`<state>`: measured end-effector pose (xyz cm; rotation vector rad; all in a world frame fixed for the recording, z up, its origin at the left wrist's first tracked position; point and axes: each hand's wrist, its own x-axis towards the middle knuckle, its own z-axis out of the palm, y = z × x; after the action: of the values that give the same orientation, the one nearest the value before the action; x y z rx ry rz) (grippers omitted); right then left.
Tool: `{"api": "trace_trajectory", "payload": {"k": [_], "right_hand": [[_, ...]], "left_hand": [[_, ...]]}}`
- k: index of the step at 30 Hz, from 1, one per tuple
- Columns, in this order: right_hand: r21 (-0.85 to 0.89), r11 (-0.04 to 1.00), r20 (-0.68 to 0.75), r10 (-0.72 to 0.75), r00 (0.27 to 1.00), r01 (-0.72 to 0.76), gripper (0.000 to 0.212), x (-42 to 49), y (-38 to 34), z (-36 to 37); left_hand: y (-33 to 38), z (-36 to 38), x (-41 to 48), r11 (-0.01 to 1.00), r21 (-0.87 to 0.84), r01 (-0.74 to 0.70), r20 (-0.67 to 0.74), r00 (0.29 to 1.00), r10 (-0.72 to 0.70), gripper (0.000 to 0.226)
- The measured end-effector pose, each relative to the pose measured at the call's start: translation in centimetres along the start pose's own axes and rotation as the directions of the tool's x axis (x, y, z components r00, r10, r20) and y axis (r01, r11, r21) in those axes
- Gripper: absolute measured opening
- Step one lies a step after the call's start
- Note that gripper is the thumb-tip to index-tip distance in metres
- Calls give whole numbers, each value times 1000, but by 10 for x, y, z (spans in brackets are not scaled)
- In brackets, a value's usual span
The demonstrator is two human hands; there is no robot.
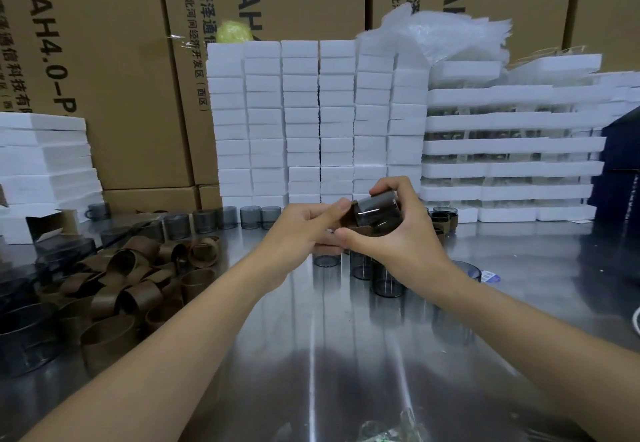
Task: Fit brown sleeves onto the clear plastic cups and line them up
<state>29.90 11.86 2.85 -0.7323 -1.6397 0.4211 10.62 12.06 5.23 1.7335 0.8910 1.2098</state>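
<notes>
I see right hand (398, 237) grasping clear cup (375, 211) above desk (311, 355); left hand (301, 230) pinches brown sleeve (347, 219) at cup's end. My worry: skewed push jams sleeve crooked, or cup slips onto standing cups (362, 266) below.

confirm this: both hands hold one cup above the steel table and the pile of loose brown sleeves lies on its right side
Not quite: the head view shows the pile of loose brown sleeves on the left side of the steel table. The left hand and right hand do hold one cup above it.
</notes>
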Motion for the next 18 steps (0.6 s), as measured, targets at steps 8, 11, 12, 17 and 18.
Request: {"api": "trace_trajectory", "payload": {"k": [8,11,12,17,18], "right_hand": [[-95,991,133,-81,988,94,64,-12,2,7],[-158,982,237,-61,970,101,76,-15,2,4],[-173,980,270,-53,962,103,78,-15,2,2],[-225,969,343,-22,939,105,79,-12,-2,-1],[-228,968,344,-21,939,105,79,-12,-3,-1]], "left_hand": [[7,1,-2,986,-122,111,144,985,-93,41],[10,1,-5,991,-84,105,185,979,-88,36],[12,0,-6,992,-74,106,190,978,-90,36],[17,-2,-9,993,-38,111,202,974,-101,41],[17,-2,-9,993,-30,113,201,974,-104,42]]}}
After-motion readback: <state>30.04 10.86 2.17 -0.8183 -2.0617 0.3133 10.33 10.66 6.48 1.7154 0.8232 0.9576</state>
